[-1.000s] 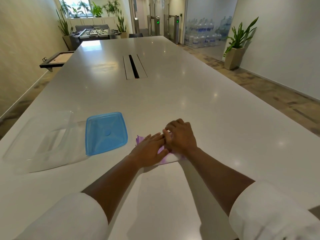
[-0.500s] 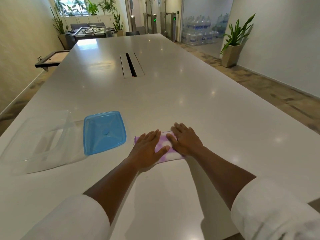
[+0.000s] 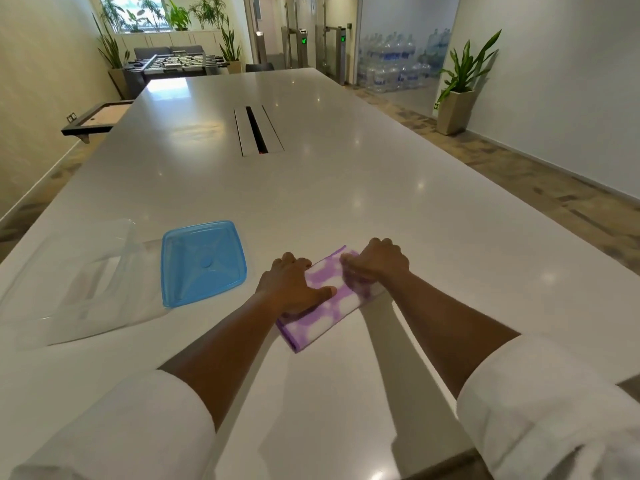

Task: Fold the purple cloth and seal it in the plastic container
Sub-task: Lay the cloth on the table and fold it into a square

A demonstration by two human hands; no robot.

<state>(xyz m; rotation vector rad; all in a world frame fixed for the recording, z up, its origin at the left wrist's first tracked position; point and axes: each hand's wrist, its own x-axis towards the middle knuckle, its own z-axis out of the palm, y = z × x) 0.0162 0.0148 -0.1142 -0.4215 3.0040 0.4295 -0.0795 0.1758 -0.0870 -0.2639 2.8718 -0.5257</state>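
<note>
The purple and white cloth [image 3: 329,306] lies folded into a narrow strip on the white table [image 3: 346,188], slanting from near left to far right. My left hand [image 3: 292,289] presses on its left side, fingers curled over the far edge and thumb on top. My right hand [image 3: 377,263] grips the cloth's far right end with curled fingers. The blue lid [image 3: 202,263] lies flat to the left of my hands. Further left sits the clear plastic container [image 3: 79,282], open and with nothing in it.
A cable slot [image 3: 258,131] is set into the table's middle, far beyond my hands. The table's left edge runs close behind the container. A potted plant [image 3: 457,88] stands on the floor at the right wall.
Both hands went from lying flat on the cloth to curling around it. The cloth has turned to a slant and more of it shows near me.
</note>
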